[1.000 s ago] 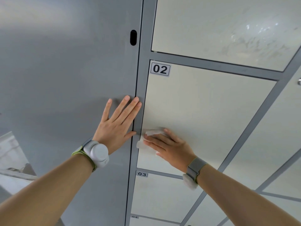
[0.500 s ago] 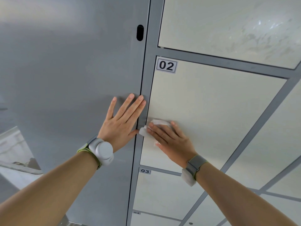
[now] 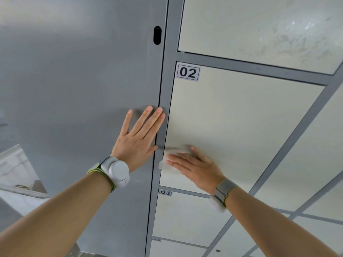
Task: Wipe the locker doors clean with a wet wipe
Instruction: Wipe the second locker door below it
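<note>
The cream locker door marked 02 (image 3: 241, 123) fills the middle right of the head view. My right hand (image 3: 193, 166) lies flat on its lower left part and presses a white wet wipe (image 3: 165, 164) against it with straight fingers, next to the grey frame strip. My left hand (image 3: 138, 139) rests flat, fingers spread, on the grey side panel (image 3: 78, 89), its fingertips at the seam beside the door. Most of the wipe is hidden under my right fingers.
Above door 02 is another cream door (image 3: 259, 25) with smeared streaks. Doors 03 (image 3: 185, 216) and 04 (image 3: 172, 249) lie below, and more doors stand to the right. A dark slot (image 3: 157, 35) sits in the grey panel. Floor shows at lower left.
My right hand with the wipe has shifted slightly along the door's left edge. My left hand stays flat on the grey panel. The view has drifted a little.
</note>
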`<act>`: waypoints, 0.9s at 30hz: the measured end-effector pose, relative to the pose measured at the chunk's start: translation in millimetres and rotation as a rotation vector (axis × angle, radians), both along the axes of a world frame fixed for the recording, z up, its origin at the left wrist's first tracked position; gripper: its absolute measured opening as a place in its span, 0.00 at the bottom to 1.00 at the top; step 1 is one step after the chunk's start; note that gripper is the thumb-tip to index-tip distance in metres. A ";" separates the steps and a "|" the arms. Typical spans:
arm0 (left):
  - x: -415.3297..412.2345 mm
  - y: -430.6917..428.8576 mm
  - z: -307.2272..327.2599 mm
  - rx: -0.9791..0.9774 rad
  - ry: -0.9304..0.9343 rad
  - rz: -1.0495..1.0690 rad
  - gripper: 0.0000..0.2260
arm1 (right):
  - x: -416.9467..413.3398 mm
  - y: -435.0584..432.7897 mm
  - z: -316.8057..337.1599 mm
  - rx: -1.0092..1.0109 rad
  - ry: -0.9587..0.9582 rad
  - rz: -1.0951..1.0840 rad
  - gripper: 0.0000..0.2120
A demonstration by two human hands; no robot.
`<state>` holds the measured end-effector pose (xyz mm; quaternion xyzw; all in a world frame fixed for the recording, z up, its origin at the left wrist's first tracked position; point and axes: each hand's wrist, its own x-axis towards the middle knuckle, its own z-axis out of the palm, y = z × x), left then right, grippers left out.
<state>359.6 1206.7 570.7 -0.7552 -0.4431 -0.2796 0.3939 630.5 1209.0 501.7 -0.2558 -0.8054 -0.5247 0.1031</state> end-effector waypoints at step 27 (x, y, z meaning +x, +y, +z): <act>14.8 -2.5 -15.0 -0.047 -0.055 -0.021 0.50 | 36.1 -7.1 10.2 -0.010 0.067 0.014 0.27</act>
